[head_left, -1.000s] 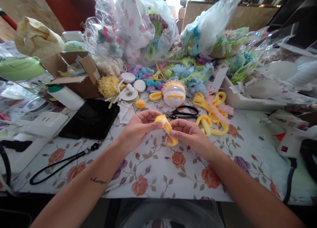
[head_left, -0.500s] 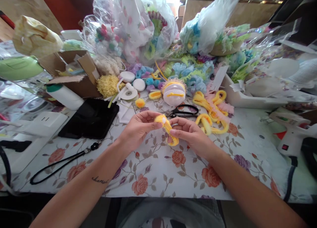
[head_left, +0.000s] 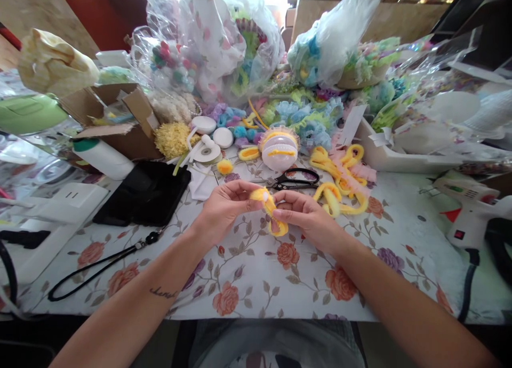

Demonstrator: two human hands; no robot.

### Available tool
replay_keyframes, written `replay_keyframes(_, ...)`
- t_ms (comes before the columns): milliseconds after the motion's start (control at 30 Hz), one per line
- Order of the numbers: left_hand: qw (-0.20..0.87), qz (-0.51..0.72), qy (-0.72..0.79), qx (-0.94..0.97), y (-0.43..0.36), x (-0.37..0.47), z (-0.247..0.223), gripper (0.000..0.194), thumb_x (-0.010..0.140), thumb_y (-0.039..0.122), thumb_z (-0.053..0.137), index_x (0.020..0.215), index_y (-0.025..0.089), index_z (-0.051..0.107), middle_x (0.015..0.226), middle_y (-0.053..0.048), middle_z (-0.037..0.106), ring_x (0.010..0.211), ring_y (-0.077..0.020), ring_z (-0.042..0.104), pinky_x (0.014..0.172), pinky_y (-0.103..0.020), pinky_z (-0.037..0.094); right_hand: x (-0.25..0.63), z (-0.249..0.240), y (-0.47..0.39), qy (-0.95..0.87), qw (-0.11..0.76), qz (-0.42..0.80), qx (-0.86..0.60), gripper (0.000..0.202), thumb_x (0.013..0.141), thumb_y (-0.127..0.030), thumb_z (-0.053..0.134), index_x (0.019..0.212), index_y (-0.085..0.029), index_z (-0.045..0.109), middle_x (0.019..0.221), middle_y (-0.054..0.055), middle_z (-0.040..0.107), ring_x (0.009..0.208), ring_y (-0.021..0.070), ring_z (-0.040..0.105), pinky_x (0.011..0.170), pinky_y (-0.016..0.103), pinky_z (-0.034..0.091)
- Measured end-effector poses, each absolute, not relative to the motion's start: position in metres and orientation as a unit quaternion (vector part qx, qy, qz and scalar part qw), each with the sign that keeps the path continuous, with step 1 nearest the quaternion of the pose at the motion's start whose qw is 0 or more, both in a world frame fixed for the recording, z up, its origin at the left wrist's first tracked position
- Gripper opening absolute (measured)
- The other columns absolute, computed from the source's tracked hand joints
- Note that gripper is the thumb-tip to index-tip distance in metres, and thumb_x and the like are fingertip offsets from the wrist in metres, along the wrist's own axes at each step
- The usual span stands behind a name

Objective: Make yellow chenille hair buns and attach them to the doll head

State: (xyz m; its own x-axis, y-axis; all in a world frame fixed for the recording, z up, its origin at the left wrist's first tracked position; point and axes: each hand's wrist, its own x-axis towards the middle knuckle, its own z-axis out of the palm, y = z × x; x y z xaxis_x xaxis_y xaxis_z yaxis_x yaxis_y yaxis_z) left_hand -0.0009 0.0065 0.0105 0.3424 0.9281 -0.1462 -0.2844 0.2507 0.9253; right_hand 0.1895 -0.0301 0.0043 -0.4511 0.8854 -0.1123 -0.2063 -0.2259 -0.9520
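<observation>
Between my two hands, above the flowered tablecloth (head_left: pixel 256 272), is a fuzzy yellow chenille strip (head_left: pixel 279 229) bent into a loop, with a small white spot near its upper end. My left hand (head_left: pixel 226 205) pinches the upper left end between thumb and fingers. The fingers of my right hand (head_left: pixel 304 216) are closed on the strip's right side. Just beyond my hands lie black-handled scissors (head_left: pixel 298 179). A white ball-shaped piece with yellow trim (head_left: pixel 279 152) stands behind them. More yellow chenille strips (head_left: pixel 346 202) lie to the right of the scissors.
A hot glue gun (head_left: pixel 460 208) stands at the right, beside a white foam box (head_left: pixel 404 157). At the left lie a black tablet-like slab (head_left: pixel 140 194), a white bottle (head_left: pixel 104 157) and a cardboard box (head_left: pixel 112 117). Bags of pompoms and trimmings (head_left: pixel 216 42) crowd the back.
Both hands keep their hold on the yellow chenille strip and have barely moved. The whole view has shifted very slightly.
</observation>
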Motion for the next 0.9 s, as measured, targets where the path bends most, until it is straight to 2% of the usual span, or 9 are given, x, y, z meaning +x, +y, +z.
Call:
replay_keyframes(267,0.675,0.445,0.362,0.463,0.0049,-0.0003,0.0090,0.023,0.055,0.015,0.086,0.074,0.019,0.073,0.083,-0.002,0.073,0.074,-0.0152,0.066,0.072,-0.030,0.054,0.1901,0.0019,-0.0287,-0.484,0.388,0.702,-0.349,0.013,0.086,-0.026,0.065,0.097,-0.020,0.063,0.072,-0.001,0.067,0.066,0.0116,0.060,0.064,0.022,0.044)
replay_keyframes(567,0.588,0.486,0.361,0.536,0.0011,0.0034,0.0046,0.020,0.061,0.017,0.084,0.079,0.017,0.075,0.091,-0.005,0.071,0.085,-0.0173,0.065,0.076,-0.029,0.055,0.1914,-0.0036,-0.0263,-0.471,0.398,0.699,-0.363,0.013,0.085,-0.027,0.066,0.096,-0.020,0.063,0.076,-0.002,0.066,0.068,0.0101,0.059,0.066,0.021,0.043)
replay_keyframes(767,0.584,0.476,0.357,0.551,0.0019,0.0013,0.0062,0.022,0.063,0.017,0.083,0.083,0.020,0.075,0.099,-0.005,0.070,0.092,-0.0175,0.065,0.081,-0.027,0.054,0.1901,-0.0017,-0.0261,-0.467,0.408,0.696,-0.361,0.014,0.084,-0.028,0.068,0.095,-0.020,0.063,0.077,-0.002,0.065,0.068,0.0101,0.059,0.066,0.022,0.044)
replay_keyframes(900,0.603,0.469,0.365,0.532,0.0005,0.0019,0.0102,0.009,0.072,0.024,0.078,0.080,0.020,0.076,0.100,-0.005,0.070,0.094,-0.0168,0.065,0.081,-0.026,0.054,0.1903,-0.0009,-0.0267,-0.476,0.407,0.685,-0.373,0.017,0.085,-0.030,0.068,0.097,-0.020,0.062,0.076,-0.001,0.066,0.069,0.0115,0.060,0.067,0.024,0.044)
